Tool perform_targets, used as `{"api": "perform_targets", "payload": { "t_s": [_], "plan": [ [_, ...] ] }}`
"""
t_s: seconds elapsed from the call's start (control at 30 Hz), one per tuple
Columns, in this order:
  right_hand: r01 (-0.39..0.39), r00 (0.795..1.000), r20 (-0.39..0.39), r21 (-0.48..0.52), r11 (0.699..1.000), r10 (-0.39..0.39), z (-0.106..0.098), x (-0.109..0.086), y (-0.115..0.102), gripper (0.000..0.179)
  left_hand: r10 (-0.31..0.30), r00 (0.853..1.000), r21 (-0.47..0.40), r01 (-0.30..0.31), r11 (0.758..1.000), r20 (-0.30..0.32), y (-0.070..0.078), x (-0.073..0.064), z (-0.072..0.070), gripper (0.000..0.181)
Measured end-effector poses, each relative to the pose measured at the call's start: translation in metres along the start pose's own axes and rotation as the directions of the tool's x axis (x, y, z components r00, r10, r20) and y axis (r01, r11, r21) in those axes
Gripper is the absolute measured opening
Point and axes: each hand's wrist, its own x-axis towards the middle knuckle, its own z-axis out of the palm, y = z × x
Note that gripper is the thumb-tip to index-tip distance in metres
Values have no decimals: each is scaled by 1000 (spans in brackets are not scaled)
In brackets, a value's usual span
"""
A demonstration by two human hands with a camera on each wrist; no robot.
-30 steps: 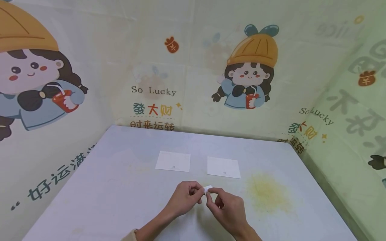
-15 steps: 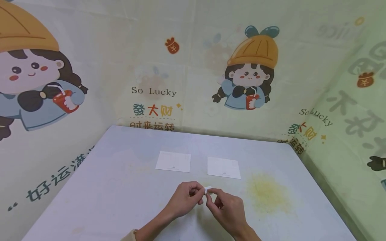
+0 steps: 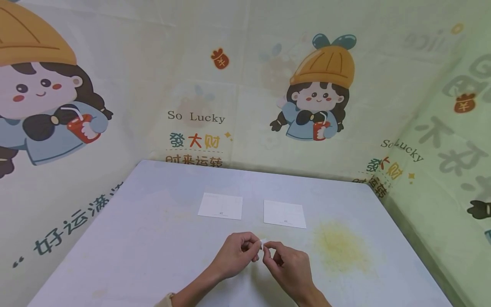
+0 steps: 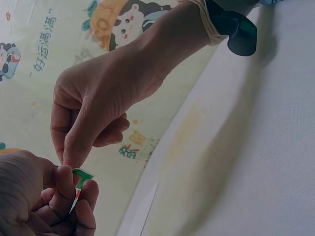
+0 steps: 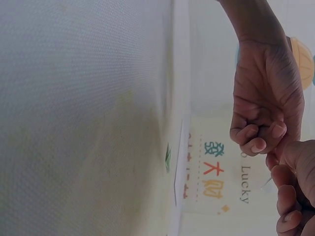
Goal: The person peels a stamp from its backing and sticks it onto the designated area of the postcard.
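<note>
Both hands meet low in the middle of the head view, above the white table (image 3: pixel 126 251). Between their fingertips is a small thin piece (image 3: pixel 263 241), pale on the side facing up. In the left wrist view the small piece (image 4: pixel 83 177) shows green with a light edge; it looks like a sticker or paper scrap. My left hand (image 3: pixel 235 254) pinches it between thumb and forefinger. From the other side my right hand (image 3: pixel 288 265) pinches its edge with thumb and forefinger. Fingers cover most of the piece.
Two white cards lie beyond the hands, a left card (image 3: pixel 220 206) and a right card (image 3: pixel 284 213). A yellow stain (image 3: pixel 341 246) marks the table at right. A small green shape (image 5: pixel 168 157) shows low in the right wrist view. Printed cloth walls (image 3: pixel 245 85) enclose the table.
The small piece has turned; its pale face showed as a wider strip earlier and now looks narrower between the fingers. The hands have stayed almost in place.
</note>
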Motion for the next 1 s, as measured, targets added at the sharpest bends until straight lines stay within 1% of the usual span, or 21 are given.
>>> {"api": "perform_targets", "payload": {
  "t_s": [0.2,0.5,0.67,0.87,1.0],
  "plan": [
    [-16,1000,-9,-9,1000,16,1,-2,0,25,8,1000,8,-8,1000,1,1,-1,0,16],
    [-39,998,-52,41,998,41,1,-2,2,25,14,1000,-2,-14,1000,-4,1,-1,-1,18],
    [-86,995,-48,62,994,89,-1,0,1,25,14,1000,3,-14,1000,-9,2,-1,-1,18],
    [-182,983,-3,78,980,183,-6,1,1,19,6,1000,1,-6,1000,-9,2,0,-1,17],
    [-193,981,-10,78,978,194,-6,0,4,20,12,1000,6,-12,1000,-10,2,0,-1,17]
  ]
}}
